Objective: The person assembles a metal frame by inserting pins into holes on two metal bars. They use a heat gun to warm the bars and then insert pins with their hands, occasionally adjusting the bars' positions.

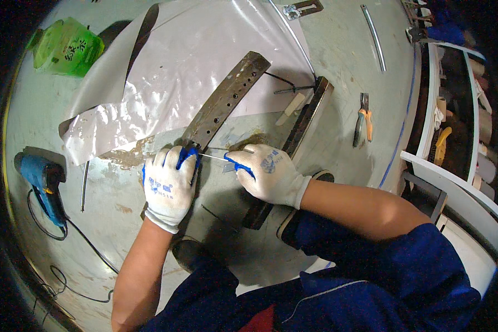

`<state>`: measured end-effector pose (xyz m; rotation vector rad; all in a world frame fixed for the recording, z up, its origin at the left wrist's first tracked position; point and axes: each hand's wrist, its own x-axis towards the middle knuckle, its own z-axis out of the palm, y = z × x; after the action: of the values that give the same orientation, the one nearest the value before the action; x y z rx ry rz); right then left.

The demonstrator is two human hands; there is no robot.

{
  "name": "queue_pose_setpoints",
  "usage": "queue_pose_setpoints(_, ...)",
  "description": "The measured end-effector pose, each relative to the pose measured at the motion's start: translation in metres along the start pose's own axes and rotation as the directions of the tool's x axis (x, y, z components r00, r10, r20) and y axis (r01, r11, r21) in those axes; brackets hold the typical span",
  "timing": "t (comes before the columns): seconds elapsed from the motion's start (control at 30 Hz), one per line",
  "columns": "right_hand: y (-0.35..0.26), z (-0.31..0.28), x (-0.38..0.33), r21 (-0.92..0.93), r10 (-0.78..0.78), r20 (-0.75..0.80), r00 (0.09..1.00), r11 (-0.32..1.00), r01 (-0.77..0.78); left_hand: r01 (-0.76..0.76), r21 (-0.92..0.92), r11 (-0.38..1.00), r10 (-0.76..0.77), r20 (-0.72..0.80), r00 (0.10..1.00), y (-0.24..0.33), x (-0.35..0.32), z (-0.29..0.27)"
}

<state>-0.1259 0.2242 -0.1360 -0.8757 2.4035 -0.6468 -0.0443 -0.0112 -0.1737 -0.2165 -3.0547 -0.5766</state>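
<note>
My left hand (170,188), in a white knit glove with blue-coated fingertips, is closed over a steel bar with a row of holes (225,99). Between its fingertips and those of my right hand (271,174), gloved alike, runs a thin pale rod (212,157). The right fingers are pinched on the rod's other end. A small flat grey piece (228,167) shows just below them; I cannot tell if it is held. Beside my right hand lies a second dark steel bar (307,119), roughly parallel to the first.
A crumpled grey sheet (166,72) covers the far floor, with a green plastic container (69,48) beside it. At left lies a blue heat gun (42,185) with its cord. Orange-handled pliers (363,122) and a metal tube (374,37) lie right, near a white-framed shelf (454,171).
</note>
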Motion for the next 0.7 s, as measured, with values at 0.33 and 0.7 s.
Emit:
queue_pose_setpoints(0.33,0.003,-0.009,0.006,0.026,0.038,-0.009,0.999,0.999,-0.038,0.164,-0.199,0.966,-0.176,-0.043,0.983,0.003,-0.011,-0.01)
queue_pose_setpoints(0.7,0.014,-0.016,0.009,-0.006,0.097,-0.001,0.995,0.995,-0.097,-0.143,0.057,0.988,0.136,0.106,0.985,-0.015,0.028,-0.014)
